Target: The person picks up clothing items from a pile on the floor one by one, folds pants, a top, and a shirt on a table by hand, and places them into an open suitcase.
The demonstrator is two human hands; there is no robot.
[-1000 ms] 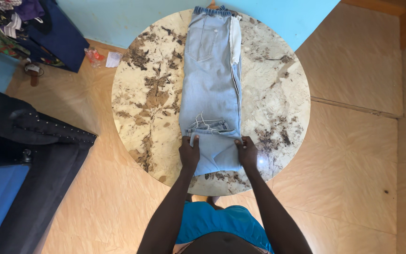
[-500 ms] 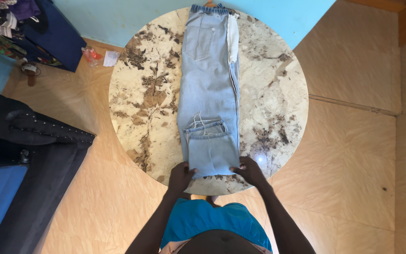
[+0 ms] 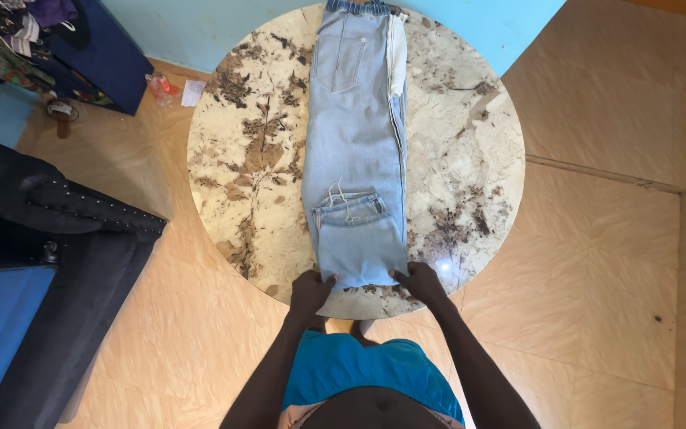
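Jeans [image 3: 356,151] lie lengthwise on round marbled tabletop [image 3: 470,135], 12 to 6 o'clock, hem folded up | left hand [image 3: 310,291] and right hand [image 3: 419,284] pinch fold corners at 6 | best to keep edges aligned, tension even.

Jeans [image 3: 356,135]: light blue denim, folded lengthwise into one long narrow strip, flat on the round marbled table [image 3: 470,143].
Waistband: darker blue, at the end farthest from the fingers.
Back pocket: facing up, just below the waistband.
Hem end: frayed, white threads loose, folded back over the legs, just beyond the fingertips.
Near fold: straight edge lying between the fingers of the left hand [image 3: 310,291] and the right hand [image 3: 421,284], touching both.
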